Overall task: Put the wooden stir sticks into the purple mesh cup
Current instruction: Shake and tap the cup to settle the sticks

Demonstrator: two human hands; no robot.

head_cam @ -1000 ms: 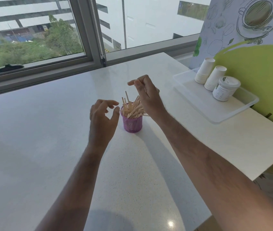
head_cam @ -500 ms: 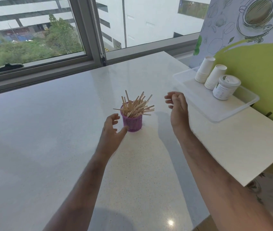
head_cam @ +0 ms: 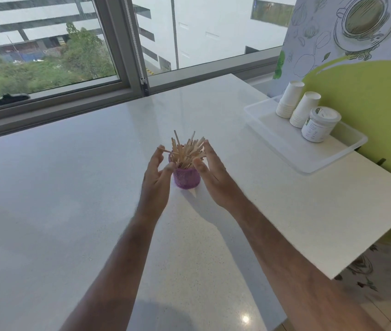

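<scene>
Since the wooden stir sticks already stand bunched in the purple mesh cup mid-desk, what's left looks like tidying the splay. Left hand and right hand flank the cup with fingers straight and relaxed, grasping nothing; the fingertips sit at the outer sticks, actual contact can't be confirmed. One stick pokes out sideways toward the left hand's fingers. Handling guess: sticks are very light, thin, stiff but snappable, and smooth enough to slide against each other, so squeeze the bundle gently from both sides near its upper half, not the tips. The cup looks light and small-footed, likely to tip or skate on the glossy desk; brace it low on the mesh wall while nudging strays in.
</scene>
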